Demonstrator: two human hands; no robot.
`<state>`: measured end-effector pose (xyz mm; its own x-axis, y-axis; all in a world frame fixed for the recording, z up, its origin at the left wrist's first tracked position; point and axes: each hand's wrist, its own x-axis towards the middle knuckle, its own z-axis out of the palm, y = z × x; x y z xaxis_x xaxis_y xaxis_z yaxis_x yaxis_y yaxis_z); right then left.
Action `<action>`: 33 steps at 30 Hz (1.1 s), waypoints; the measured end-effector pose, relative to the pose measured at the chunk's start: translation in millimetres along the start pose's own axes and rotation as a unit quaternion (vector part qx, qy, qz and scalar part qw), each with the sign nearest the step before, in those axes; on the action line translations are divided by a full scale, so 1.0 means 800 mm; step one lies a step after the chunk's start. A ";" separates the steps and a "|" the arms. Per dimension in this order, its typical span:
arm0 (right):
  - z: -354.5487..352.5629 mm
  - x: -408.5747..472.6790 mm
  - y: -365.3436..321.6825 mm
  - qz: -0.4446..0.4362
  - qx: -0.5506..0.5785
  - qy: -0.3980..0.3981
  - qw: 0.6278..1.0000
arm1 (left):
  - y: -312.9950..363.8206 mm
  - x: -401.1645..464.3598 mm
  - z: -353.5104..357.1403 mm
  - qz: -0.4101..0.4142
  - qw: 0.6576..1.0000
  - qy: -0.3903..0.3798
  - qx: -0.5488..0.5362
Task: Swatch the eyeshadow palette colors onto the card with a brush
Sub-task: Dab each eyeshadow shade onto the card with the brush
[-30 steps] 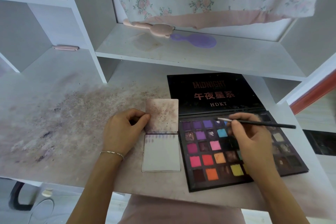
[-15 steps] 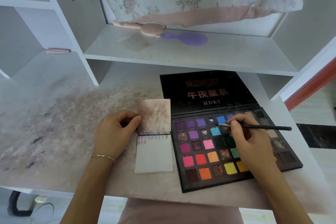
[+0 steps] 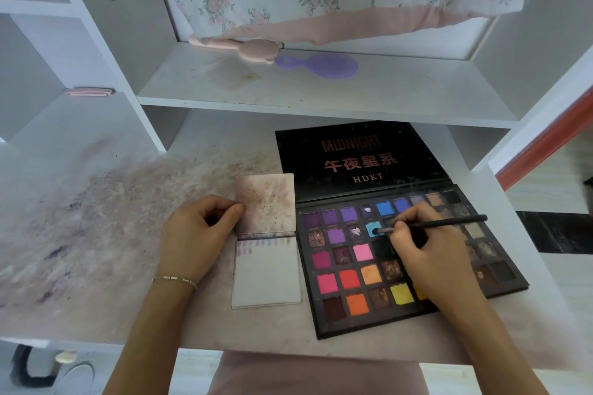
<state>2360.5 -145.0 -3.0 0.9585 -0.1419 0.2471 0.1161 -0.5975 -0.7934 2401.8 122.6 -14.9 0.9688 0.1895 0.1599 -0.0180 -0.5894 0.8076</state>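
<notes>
Pinching brush (image 3: 430, 224) in right hand (image 3: 426, 253); left hand (image 3: 195, 234) pinching flipped-up stained page (image 3: 265, 202) above card (image 3: 267, 272). Having shifted from top-row pan a second ago, now loading bristles in light-blue pan (image 3: 373, 229) of palette (image 3: 340, 314), next swatch pending. Lying just left, card offering open area below faint swatch row (image 3: 265, 244); shelf (image 3: 321, 96) overhanging beyond.

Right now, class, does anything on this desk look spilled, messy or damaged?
Yes. The desk left of the card is smeared with purplish-brown powder stains. The flipped-up cover above the card is speckled with the same residue. In the palette, several pans look cracked or worn, such as the one left of the brush tip.
</notes>
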 end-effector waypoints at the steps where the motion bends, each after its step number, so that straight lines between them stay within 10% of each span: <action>1: 0.000 0.000 0.000 0.000 0.001 0.004 1.000 | 0.000 0.000 0.000 0.000 1.000 -0.001 -0.001; 33: 0.005 -0.001 -0.014 0.014 0.063 0.002 0.998 | -0.001 0.001 0.001 -0.005 1.000 -0.007 -0.008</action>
<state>2359.6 -135.5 3.5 0.9610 -0.1602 0.2254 0.1209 -0.4896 -0.8635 2402.6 122.6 -16.1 0.9724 0.1845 0.1429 -0.0112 -0.5747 0.8183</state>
